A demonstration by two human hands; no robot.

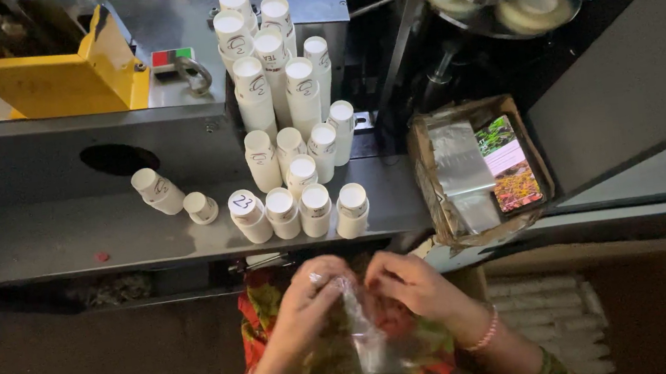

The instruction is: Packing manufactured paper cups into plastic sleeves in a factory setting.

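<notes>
Pinching a clear plastic bag (363,325) between left hand (307,307) and right hand (411,287); possibly tearing or slipping, being so thin.

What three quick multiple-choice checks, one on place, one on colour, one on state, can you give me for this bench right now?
1. Where is the cardboard box?
A. right of the cup stacks
B. left of the yellow bin
C. on the floor

2. What colour is the bin at the top left?
A. blue
B. yellow
C. green

3. How do the white paper cup stacks stand?
A. mouths up
B. lying on their sides
C. upside down, bases up

Answers: 1 A, it sits at the shelf's right end. 2 B, its walls are plainly yellow. 3 C, flat closed bases face the camera.

Meanwhile the left hand and right hand hold a clear plastic bag.
</notes>
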